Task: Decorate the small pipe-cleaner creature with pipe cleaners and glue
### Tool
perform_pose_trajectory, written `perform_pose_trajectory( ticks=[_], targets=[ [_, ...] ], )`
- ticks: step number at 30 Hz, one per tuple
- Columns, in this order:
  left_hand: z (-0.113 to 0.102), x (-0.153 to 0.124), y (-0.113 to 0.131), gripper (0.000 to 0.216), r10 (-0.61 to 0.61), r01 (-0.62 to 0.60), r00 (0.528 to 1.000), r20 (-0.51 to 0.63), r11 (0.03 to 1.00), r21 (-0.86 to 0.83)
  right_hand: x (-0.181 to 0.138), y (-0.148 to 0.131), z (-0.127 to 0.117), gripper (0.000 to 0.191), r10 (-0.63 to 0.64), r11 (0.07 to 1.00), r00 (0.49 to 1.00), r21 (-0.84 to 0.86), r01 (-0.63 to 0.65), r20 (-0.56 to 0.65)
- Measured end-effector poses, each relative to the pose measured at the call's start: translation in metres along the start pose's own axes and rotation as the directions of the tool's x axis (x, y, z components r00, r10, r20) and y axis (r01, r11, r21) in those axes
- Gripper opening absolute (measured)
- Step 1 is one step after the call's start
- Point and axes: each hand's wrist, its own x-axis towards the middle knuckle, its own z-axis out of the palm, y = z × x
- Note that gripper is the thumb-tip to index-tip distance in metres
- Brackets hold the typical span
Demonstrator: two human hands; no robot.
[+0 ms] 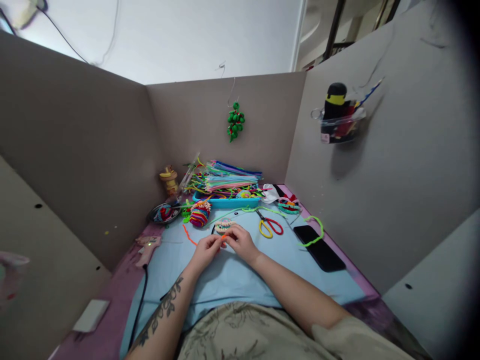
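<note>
Both hands meet over the middle of the blue cloth (240,282), fingertips pinched together on an orange pipe cleaner (190,235). Its loose end sticks out to the left, past my left hand (208,248). My right hand (242,242) grips a short bit of it from the other side. Just behind the fingers lies a small cream and green piece (222,226), partly hidden by my right hand. Red and yellow scissors (267,225) rest to the right with their blades pointing away.
At the back, a blue tray (235,202) is heaped with coloured pipe cleaners (232,179). A striped bundle (200,214) and a bowl (165,213) stand left. A pink glue gun (148,250) lies at the left edge. A black phone (318,248) lies right, under a green pipe cleaner (320,229).
</note>
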Motion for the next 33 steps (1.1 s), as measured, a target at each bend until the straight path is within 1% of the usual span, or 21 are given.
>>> perform_pose_trajectory(
  ticks=[3, 6, 7, 9, 11, 12, 18, 19, 21, 22, 24, 27, 29, 31, 33],
  targets=[
    [0.001, -0.001, 0.0, 0.037, 0.021, -0.021, 1.0, 0.008, 0.999, 0.037, -0.001, 0.002, 0.001, 0.008, 0.023, 1.0, 1.0, 0.004, -0.023, 0.009],
    [0.001, -0.001, 0.002, 0.037, 0.032, -0.032, 0.999, -0.003, 0.999, 0.032, -0.002, 0.003, 0.001, 0.005, 0.057, 0.998, 0.998, 0.021, -0.057, 0.038],
    [0.0, -0.001, 0.004, 0.037, 0.03, -0.03, 1.0, -0.008, 0.999, 0.028, -0.002, 0.003, 0.0, 0.007, 0.062, 0.997, 0.997, 0.035, -0.064, 0.053],
    [-0.001, -0.002, 0.005, 0.035, 0.029, -0.029, 0.999, -0.019, 0.999, 0.035, -0.001, 0.003, -0.002, 0.018, 0.048, 0.997, 0.995, 0.061, -0.054, 0.091],
    [-0.002, -0.002, 0.006, 0.033, 0.036, -0.034, 0.999, -0.03, 0.998, 0.059, -0.001, 0.004, -0.005, 0.026, 0.001, 0.997, 0.991, 0.071, -0.01, 0.131],
    [-0.002, -0.002, 0.006, 0.032, 0.04, -0.038, 0.999, -0.035, 0.997, 0.074, -0.001, 0.005, -0.007, 0.026, -0.029, 0.998, 0.989, 0.064, 0.02, 0.148],
    [-0.001, -0.002, 0.004, 0.029, 0.039, -0.035, 0.999, -0.033, 0.993, 0.115, -0.003, 0.008, -0.009, 0.021, -0.203, 0.972, 0.952, -0.069, 0.224, 0.231],
    [-0.001, -0.002, 0.005, 0.029, 0.036, -0.032, 0.999, -0.029, 0.993, 0.114, -0.003, 0.007, -0.009, 0.02, -0.219, 0.967, 0.946, -0.073, 0.242, 0.239],
    [0.0, -0.003, 0.007, 0.029, 0.032, -0.03, 0.999, -0.022, 0.994, 0.106, -0.003, 0.005, -0.008, 0.017, -0.219, 0.969, 0.946, -0.062, 0.239, 0.238],
    [0.0, -0.003, 0.008, 0.029, 0.032, -0.03, 0.999, -0.019, 0.995, 0.099, -0.003, 0.004, -0.008, 0.014, -0.2, 0.975, 0.954, -0.049, 0.216, 0.221],
    [0.0, -0.003, 0.01, 0.031, 0.037, -0.036, 0.999, -0.017, 0.996, 0.084, -0.002, 0.003, -0.006, 0.01, -0.122, 0.992, 0.979, -0.01, 0.126, 0.166],
    [0.0, -0.003, 0.01, 0.035, 0.043, -0.042, 0.999, -0.009, 0.995, 0.087, -0.003, 0.004, -0.001, 0.008, 0.055, 0.994, 0.996, 0.095, -0.062, 0.071],
    [0.001, -0.002, 0.01, 0.036, 0.043, -0.041, 0.999, -0.009, 0.993, 0.106, -0.004, 0.006, 0.005, 0.008, 0.186, 0.962, 0.981, 0.196, -0.192, 0.048],
    [0.001, -0.002, 0.009, 0.036, 0.053, -0.052, 0.999, -0.008, 0.991, 0.121, -0.005, 0.008, 0.01, 0.01, 0.297, 0.91, 0.954, 0.287, -0.299, 0.052],
    [0.001, -0.002, 0.009, 0.035, 0.073, -0.072, 0.997, -0.007, 0.989, 0.127, -0.005, 0.01, 0.012, 0.012, 0.348, 0.887, 0.937, 0.308, -0.344, 0.044]
  ],
)
